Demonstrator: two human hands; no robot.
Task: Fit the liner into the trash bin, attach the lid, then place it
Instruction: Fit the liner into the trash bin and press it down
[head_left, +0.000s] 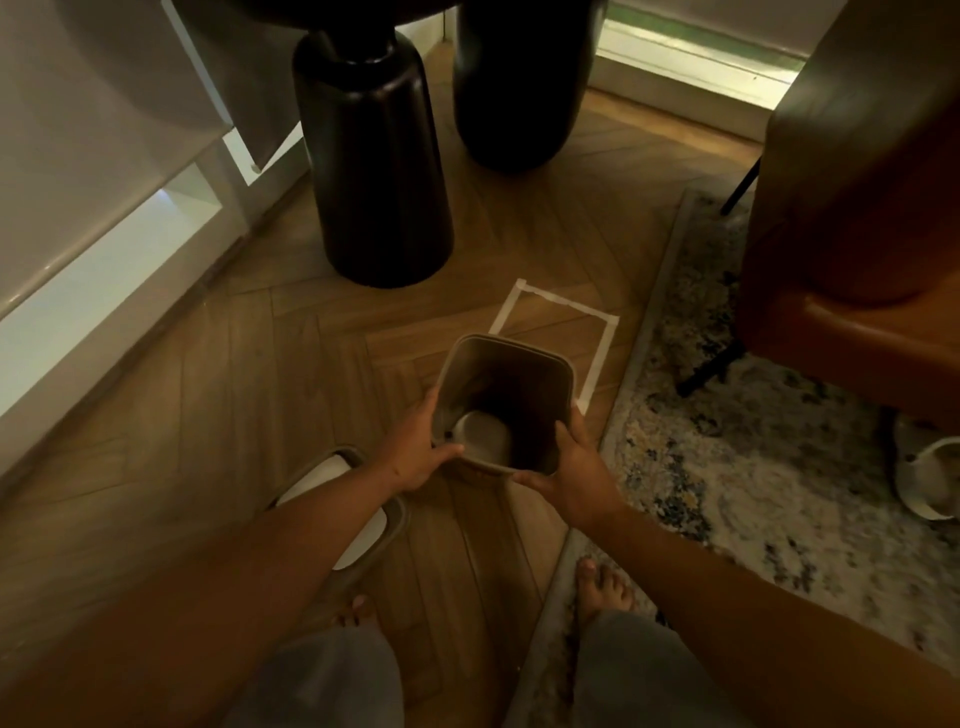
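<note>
A small taupe trash bin (511, 358) with a rounded square mouth stands or hangs low over the wooden floor in the middle of the head view. Its inside is dark and bare, with a pale rounded bottom showing. My left hand (415, 452) grips its left rim, and my right hand (574, 475) grips its near right corner. The lid (343, 499), a taupe frame with a white flap, lies flat on the floor to the left, partly hidden under my left forearm. I see no liner.
A white tape rectangle (600, 343) marks the floor just behind the bin. Two thick black table legs (374, 171) stand farther back. A patterned rug (737, 447) and a brown chair (852, 218) are on the right. My bare feet are below.
</note>
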